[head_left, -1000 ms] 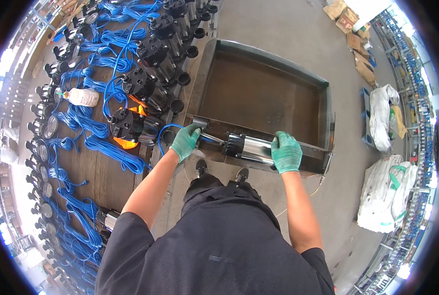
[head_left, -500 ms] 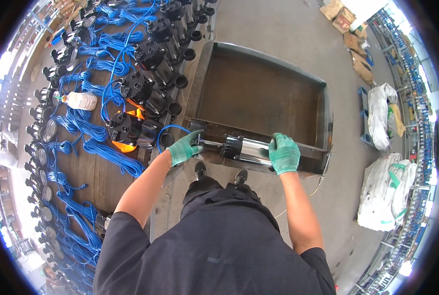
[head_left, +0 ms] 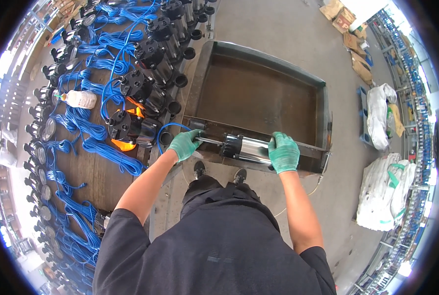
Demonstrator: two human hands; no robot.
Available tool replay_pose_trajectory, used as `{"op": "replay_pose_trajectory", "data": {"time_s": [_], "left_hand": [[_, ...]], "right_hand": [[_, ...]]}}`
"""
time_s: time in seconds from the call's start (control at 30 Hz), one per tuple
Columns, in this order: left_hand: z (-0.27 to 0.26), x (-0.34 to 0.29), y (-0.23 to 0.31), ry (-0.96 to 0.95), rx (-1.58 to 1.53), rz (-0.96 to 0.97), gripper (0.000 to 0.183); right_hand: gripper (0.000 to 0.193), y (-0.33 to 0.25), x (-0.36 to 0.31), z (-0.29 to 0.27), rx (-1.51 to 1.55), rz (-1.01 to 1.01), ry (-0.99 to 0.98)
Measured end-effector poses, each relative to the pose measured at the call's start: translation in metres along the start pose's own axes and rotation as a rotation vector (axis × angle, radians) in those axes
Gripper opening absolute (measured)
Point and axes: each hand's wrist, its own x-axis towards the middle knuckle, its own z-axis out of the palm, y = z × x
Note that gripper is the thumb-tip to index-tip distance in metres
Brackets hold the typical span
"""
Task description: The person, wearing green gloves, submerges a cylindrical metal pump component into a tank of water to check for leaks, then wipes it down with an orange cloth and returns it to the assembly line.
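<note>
**Both gloved hands on a steel pump at the tank's near edge**

A person in a dark shirt stands over a shallow rectangular metal tank [head_left: 258, 93] and holds a pump [head_left: 244, 147] with a shiny steel body and a black collar, lying on its side along the tank's near rim. The left hand [head_left: 185, 144], in a green glove, has its grip closed around the thin metal part that sticks out of the pump's left end. The right hand [head_left: 283, 152], gloved the same way, is clamped over the pump's right end, fingers wrapped across the top of the steel body. A blue cable [head_left: 167, 132] loops up from beside the left hand toward the worktop [head_left: 96, 177] on the person's left.

That worktop is dark and crowded: rows of black pumps [head_left: 150, 64] lie side by side with their round mouths facing the tank, each trailing coils of blue cable. An orange piece [head_left: 123, 145] shows under the nearest black pump, just beside the left hand. A pale plastic bottle [head_left: 79, 99] lies among the cables farther left.

The person's shoes [head_left: 219, 172] show on the concrete floor [head_left: 288, 34] just below the pump. To the right, well apart from the tank, stand large white sacks [head_left: 384, 191], and flattened cardboard [head_left: 352, 39] lies farther off.
</note>
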Motion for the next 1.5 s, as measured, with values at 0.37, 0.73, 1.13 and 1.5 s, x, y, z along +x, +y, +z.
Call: {"op": "replay_pose_trajectory", "data": {"time_s": [0.37,0.73,1.13,1.5], "left_hand": [[-0.02,-0.017,0.048,-0.073,-0.576,-0.059,0.04],[-0.008,-0.012,0.038,-0.076,-0.862,-0.247,0.039],[-0.009,-0.007,0.026,-0.062,-0.558,-0.204,0.043],[-0.029,-0.004,0.034,-0.264,-0.069,-0.107,0.049]], "right_hand": [[0.018,0.002,-0.001,0.001,0.0,0.015,-0.005],[0.016,0.002,-0.002,-0.001,-0.02,0.008,-0.009],[0.017,0.001,-0.001,0.001,-0.011,-0.008,0.023],[0.017,0.001,-0.002,-0.001,-0.014,-0.011,-0.008]]}}
